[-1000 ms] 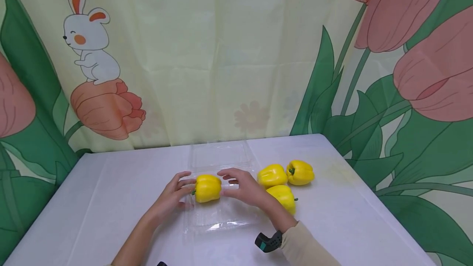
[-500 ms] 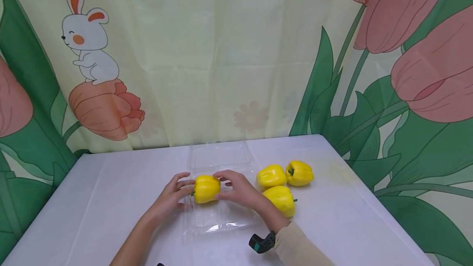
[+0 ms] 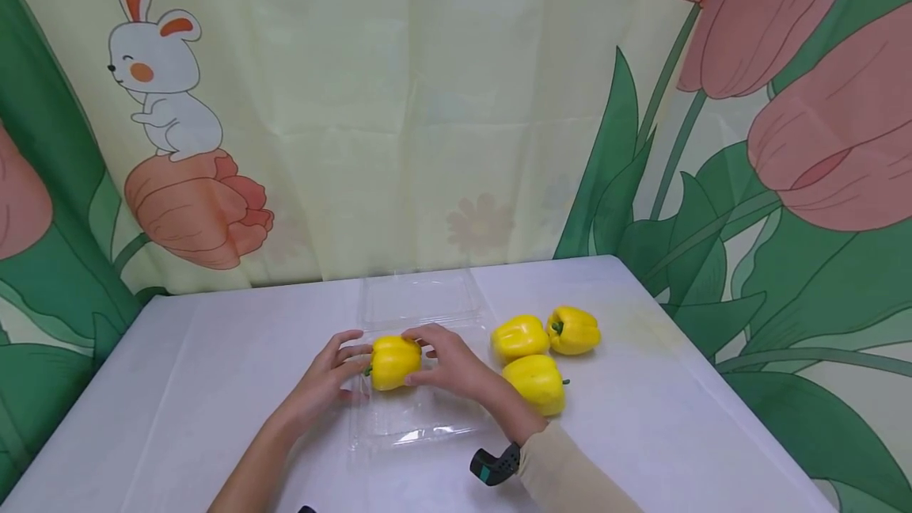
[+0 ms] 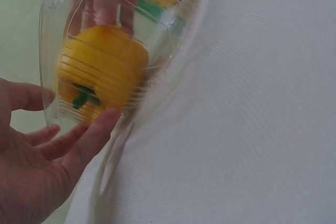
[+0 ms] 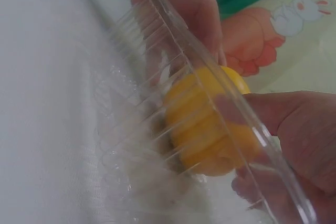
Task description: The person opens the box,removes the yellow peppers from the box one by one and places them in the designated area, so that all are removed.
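Observation:
A yellow bell pepper [image 3: 395, 363] lies on its side in the left part of a clear plastic clamshell box [image 3: 427, 422], its green stem toward the box's left wall. My right hand [image 3: 452, 366] holds the pepper's right end, thumb on the near side and fingers on the far side. At the box's left wall, my left hand [image 3: 329, 377] has its fingers spread and fairly straight against the plastic. In the left wrist view, the ribbed wall stands between the left fingers [image 4: 94, 140] and the pepper. Part of the pepper's right end is hidden by the right fingers.
Three more yellow bell peppers lie right of the box: a left one [image 3: 520, 337], a far right one [image 3: 573, 330] and a near one [image 3: 536, 385] beside the right forearm. The box's lid [image 3: 420, 297] lies folded back toward the printed curtain [image 3: 356, 141].
The right hand has moved slightly left and closed in on the pepper, from apart to holding it. The left hand stays at the box wall. The whole view has shifted a little.

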### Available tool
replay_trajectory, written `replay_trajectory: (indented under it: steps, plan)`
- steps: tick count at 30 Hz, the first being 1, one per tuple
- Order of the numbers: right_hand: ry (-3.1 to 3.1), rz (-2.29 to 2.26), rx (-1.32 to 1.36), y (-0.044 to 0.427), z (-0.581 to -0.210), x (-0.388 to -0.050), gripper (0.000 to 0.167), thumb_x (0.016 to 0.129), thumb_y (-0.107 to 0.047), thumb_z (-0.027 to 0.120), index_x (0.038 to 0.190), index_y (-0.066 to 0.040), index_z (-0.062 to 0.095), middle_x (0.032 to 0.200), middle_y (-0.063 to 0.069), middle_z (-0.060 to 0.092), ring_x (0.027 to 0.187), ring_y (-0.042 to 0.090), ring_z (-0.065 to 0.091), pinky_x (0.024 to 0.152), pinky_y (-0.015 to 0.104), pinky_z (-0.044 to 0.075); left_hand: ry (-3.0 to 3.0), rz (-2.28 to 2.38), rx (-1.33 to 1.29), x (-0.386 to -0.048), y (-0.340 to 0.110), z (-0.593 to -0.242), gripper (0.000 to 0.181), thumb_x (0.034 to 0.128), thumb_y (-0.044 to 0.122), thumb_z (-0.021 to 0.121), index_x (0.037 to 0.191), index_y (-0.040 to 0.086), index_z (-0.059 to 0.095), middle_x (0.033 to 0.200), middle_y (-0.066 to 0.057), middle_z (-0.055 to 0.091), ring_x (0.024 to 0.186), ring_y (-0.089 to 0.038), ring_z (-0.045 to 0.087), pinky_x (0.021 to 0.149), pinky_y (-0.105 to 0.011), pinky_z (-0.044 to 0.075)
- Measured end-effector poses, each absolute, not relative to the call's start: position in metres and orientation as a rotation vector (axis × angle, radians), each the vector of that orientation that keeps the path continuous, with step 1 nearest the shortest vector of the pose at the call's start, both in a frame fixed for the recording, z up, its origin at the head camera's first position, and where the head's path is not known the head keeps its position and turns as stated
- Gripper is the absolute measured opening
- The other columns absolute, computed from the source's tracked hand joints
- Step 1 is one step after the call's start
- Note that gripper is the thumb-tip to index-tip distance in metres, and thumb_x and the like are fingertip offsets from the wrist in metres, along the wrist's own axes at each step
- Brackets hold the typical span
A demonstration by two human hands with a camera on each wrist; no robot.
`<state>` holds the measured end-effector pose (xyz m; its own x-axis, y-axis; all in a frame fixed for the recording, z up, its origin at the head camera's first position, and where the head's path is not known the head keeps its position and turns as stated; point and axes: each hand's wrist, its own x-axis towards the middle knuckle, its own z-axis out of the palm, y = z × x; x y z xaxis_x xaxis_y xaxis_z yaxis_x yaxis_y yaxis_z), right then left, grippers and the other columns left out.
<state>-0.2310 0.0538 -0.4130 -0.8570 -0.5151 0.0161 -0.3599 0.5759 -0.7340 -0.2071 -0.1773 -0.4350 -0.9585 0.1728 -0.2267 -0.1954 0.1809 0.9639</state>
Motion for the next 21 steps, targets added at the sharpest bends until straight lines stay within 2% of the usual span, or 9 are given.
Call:
replay_trajectory:
  steps: [8, 14, 18, 21]
  plan:
    - [2.630, -1.098, -0.713, 0.0504, -0.4150, -0.2316, 0.065, 0.078, -0.029, 0.081, 0.135, -0.018, 0.053, 0.125, 0.000, 0.054, 0.112, 0.014, 0.053, 0.098, 0.031, 0.053, 2.189, 1.821, -0.035, -0.2076, -0.1771, -0.4352, 0.059, 0.0971, 0.030, 0.055, 0.147, 0.020, 0.026, 0.148, -0.016, 0.044, 0.129, -0.034, 0.049, 0.082, -0.038, 0.060]
    - [2.553, -1.148, -0.668, 0.0493, -0.4151, -0.2308, 0.063, 0.077, -0.027, 0.081, 0.131, -0.018, 0.050, 0.128, -0.001, 0.056, 0.114, 0.016, 0.055, 0.100, 0.034, 0.051, 2.196, 1.815, -0.038, -0.2078, -0.1768, -0.4352, 0.060, 0.0966, 0.031, 0.056, 0.147, 0.019, 0.026, 0.147, -0.015, 0.045, 0.125, -0.030, 0.053, 0.082, -0.037, 0.060]
    - [2.511, -1.165, -0.634, 0.0489, -0.4166, -0.2304, 0.062, 0.077, -0.026, 0.081, 0.127, -0.020, 0.046, 0.129, 0.000, 0.057, 0.115, 0.017, 0.057, 0.102, 0.035, 0.050, 2.205, 1.808, -0.032, -0.2074, -0.1765, -0.4355, 0.061, 0.0967, 0.031, 0.056, 0.148, 0.019, 0.025, 0.147, -0.015, 0.045, 0.127, -0.032, 0.051, 0.082, -0.038, 0.060]
    - [2.504, -1.158, -0.626, 0.0488, -0.4175, -0.2305, 0.066, 0.077, -0.027, 0.081, 0.131, -0.019, 0.044, 0.132, 0.002, 0.056, 0.117, 0.019, 0.057, 0.102, 0.035, 0.051, 2.209, 1.808, -0.029, -0.2073, -0.1761, -0.4356, 0.061, 0.0965, 0.030, 0.056, 0.148, 0.018, 0.025, 0.147, -0.015, 0.045, 0.128, -0.033, 0.050, 0.082, -0.038, 0.060]
